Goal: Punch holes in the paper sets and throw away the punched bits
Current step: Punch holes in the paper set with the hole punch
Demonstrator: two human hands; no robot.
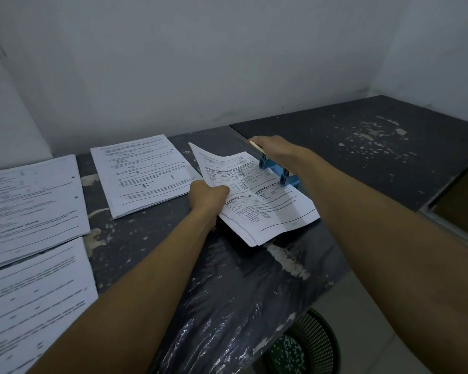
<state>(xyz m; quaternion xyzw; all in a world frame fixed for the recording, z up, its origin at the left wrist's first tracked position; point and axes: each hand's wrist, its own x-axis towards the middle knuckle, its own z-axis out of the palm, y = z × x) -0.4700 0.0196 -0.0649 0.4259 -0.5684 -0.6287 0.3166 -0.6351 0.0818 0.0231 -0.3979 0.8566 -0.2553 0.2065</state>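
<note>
Left hand (207, 196) pinches the paper set's (257, 195) left edge, its far edge in the blue punch (277, 170). Right hand (274, 149) grips the punch lever, mid-tabletop (254, 287), toward its back edge.

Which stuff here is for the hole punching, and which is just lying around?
For the job:
paper set gripped by left hand
blue hole punch under right hand
three other paper sets, nearest
green basket with white bits

Just lying about:
cardboard box
</note>
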